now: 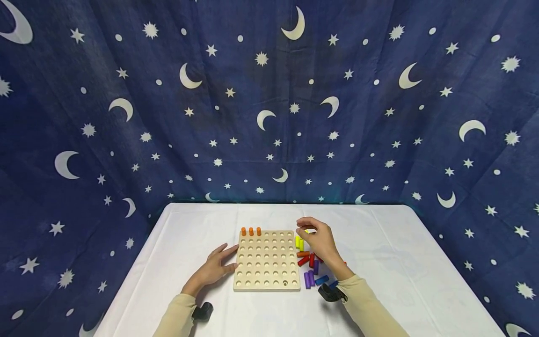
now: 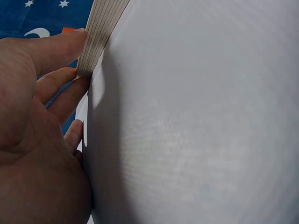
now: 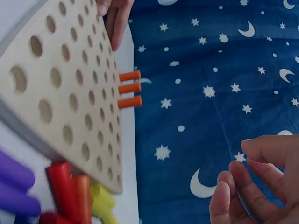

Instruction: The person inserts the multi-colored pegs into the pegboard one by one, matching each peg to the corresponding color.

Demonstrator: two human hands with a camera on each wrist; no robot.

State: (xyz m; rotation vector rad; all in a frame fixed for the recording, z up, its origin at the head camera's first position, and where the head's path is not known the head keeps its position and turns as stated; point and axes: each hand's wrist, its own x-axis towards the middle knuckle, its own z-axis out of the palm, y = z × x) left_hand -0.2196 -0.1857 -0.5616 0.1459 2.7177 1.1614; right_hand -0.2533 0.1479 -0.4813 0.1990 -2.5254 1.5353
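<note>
A pale wooden pegboard [image 1: 267, 260] with rows of round holes lies on the table. Three orange pegs [image 1: 251, 231] stand in its back row at the left end. Along the board's left edge rests my left hand [image 1: 214, 267]; in the left wrist view its thumb and fingertips touch the layered side [image 2: 100, 39]. My right hand [image 1: 319, 239] is raised above the board's back right corner, beside the yellow pegs [image 1: 301, 244]. Its fingers [image 3: 252, 186] are bent loosely, with nothing visible between them and the thumb.
Right of the board lie loose red pegs [image 1: 303, 261], an orange peg [image 1: 302, 254], purple pegs [image 1: 309, 279] and blue pegs [image 1: 322, 280]. Some are partly hidden by my right arm. A white cloth [image 1: 379, 248] covers the table; a starry curtain [image 1: 269, 93] hangs behind it.
</note>
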